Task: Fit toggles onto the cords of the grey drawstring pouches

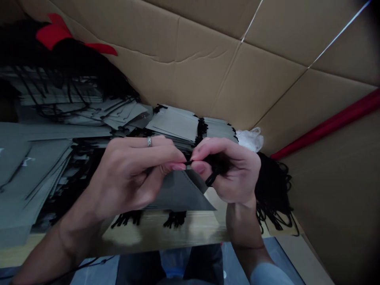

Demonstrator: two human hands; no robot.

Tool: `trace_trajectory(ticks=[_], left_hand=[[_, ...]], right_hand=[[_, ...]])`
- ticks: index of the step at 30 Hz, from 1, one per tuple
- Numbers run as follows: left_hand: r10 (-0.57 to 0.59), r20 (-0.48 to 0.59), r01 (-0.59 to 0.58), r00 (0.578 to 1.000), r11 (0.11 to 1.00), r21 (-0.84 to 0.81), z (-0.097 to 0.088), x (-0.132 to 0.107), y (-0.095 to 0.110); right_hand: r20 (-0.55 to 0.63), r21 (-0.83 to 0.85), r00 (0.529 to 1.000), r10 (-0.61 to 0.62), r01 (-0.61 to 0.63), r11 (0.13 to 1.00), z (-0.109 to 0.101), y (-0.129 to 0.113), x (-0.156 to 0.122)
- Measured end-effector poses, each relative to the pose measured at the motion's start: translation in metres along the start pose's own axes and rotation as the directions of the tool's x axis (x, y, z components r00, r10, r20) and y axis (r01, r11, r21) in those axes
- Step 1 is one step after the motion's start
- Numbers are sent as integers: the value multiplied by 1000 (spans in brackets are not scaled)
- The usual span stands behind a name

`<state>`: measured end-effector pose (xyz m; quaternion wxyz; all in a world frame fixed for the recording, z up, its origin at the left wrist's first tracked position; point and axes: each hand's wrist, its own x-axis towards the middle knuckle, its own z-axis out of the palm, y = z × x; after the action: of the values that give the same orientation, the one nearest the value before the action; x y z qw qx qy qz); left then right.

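My left hand [136, 170], with a ring on one finger, pinches a thin black cord [211, 180] between thumb and forefinger. Close against it, my right hand [237, 170] grips the same cord, and a short loop of it sticks out below the right thumb. Both hands are closed, fingertips almost touching. Just beneath them a flat grey sheet-like piece [187, 194] with a stitched edge lies over the table; my hands partly cover it. Whether the cord is attached to this piece I cannot tell. Black cord ends [175, 219] hang out at its near side.
Stacks of grey pieces with black cords [175, 122] stand along the cardboard wall [190, 47], with more piled at left [44, 170]. A black cord bundle [273, 190] lies at right, near a clear plastic bag [251, 139]. A red strip [326, 122] runs along the right wall.
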<state>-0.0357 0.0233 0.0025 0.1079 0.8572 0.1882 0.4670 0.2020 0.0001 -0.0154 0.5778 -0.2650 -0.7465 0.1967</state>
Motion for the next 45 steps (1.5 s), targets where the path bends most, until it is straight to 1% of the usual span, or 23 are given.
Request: trace_trajectory(ticks=[3, 6, 8, 10, 11, 14, 16, 17, 19, 20, 22, 24, 25, 27, 29, 33, 37, 41, 45], left_hand=[[12, -2, -12, 1000, 999, 43, -2, 3, 3], [-14, 38, 11, 999, 996, 83, 0, 5, 4], [2, 36, -5, 999, 997, 81, 2, 5, 3], [6, 31, -8, 1000, 998, 56, 6, 5, 2], [-4, 18, 3, 1000, 999, 40, 8, 5, 1], [-44, -66, 40, 997, 997, -64, 16, 4, 0], [-78, -93, 65, 993, 989, -135, 20, 4, -1], [-93, -101, 78, 990, 986, -147, 21, 3, -1], [-118, -117, 105, 986, 988, -113, 23, 2, 0], [-123, -135, 112, 983, 990, -88, 23, 1, 0], [-122, -164, 117, 979, 992, -38, 24, 1, 2], [-117, -173, 118, 978, 993, -1, 24, 0, 3], [-109, -175, 112, 979, 994, 9, 24, 1, 3], [-51, -178, 53, 983, 999, 9, 23, 2, 3], [10, -168, -11, 986, 1000, -6, 20, 3, 1], [64, -104, -61, 992, 998, 32, 15, 4, -4], [154, -101, -152, 983, 988, 34, 15, 2, -8], [183, -95, -182, 978, 983, 23, 17, 0, -9], [203, -94, -196, 975, 977, 83, 16, -3, -14]], right_hand=[[1, -6, 1000, -4, 4, 1000, 0, -5, 0], [1, -37, 998, 57, -57, 998, -5, -11, 0], [-21, -40, 997, 73, -74, 996, -7, -14, 0], [-51, -36, 997, 61, -63, 997, -7, -15, 1], [-60, -37, 996, 61, -63, 997, -7, -15, 1], [-100, -39, 992, 73, -77, 996, -2, -14, 3], [-151, -30, 986, 70, -75, 997, 1, -14, 4], [-191, -41, 980, 53, -63, 997, 1, -15, 4], [-252, -123, 968, -14, -18, 992, 2, -17, 4], [-240, -183, 969, -54, 9, 983, 1, -18, 3], [-142, -285, 983, -120, 75, 955, -2, -22, 2], [-37, -344, 989, -140, 119, 931, -5, -25, 2], [-12, -368, 988, -152, 137, 920, -6, -26, 2], [-1, -399, 983, -182, 166, 902, -7, -28, 2], [14, -398, 982, -187, 177, 900, -8, -27, 2], [37, -347, 993, -109, 115, 931, -11, -27, 1], [46, -305, 997, -59, 71, 950, -15, -28, 0], [46, -319, 998, -39, 52, 946, -15, -30, 1], [40, -340, 999, -30, 42, 939, -12, -30, 1]])
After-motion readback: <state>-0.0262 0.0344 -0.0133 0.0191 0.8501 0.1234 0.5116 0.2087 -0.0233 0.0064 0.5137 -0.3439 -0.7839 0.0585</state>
